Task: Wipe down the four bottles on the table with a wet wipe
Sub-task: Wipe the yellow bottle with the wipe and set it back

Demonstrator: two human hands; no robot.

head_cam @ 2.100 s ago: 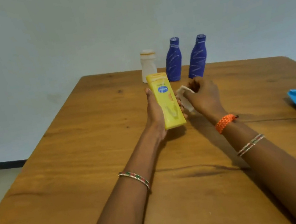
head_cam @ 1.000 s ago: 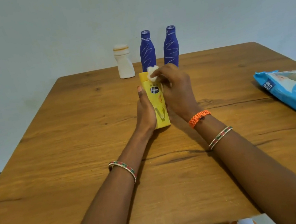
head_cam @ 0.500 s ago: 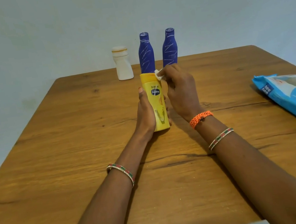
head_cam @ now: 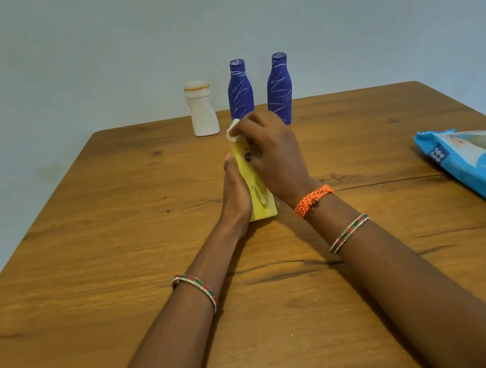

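A yellow bottle [head_cam: 255,188] stands at the middle of the wooden table [head_cam: 121,266], leaning slightly. My left hand [head_cam: 236,197] grips its left side from behind. My right hand [head_cam: 272,153] covers the bottle's upper front and pinches a white wet wipe [head_cam: 231,130], which pokes out at the bottle's top. At the far edge stand a white bottle [head_cam: 202,109] and two blue bottles [head_cam: 239,89] [head_cam: 280,87], upright and untouched. The right blue bottle's base is partly hidden by my right hand.
A blue pack of wet wipes [head_cam: 484,168] lies at the table's right edge. A pale wall rises directly behind the far edge, and the table's near edge runs just below my forearms.
My right hand with the wipe has slid from the bottle's right top corner across to its left top and over its front. The bottle stays held in my left hand.
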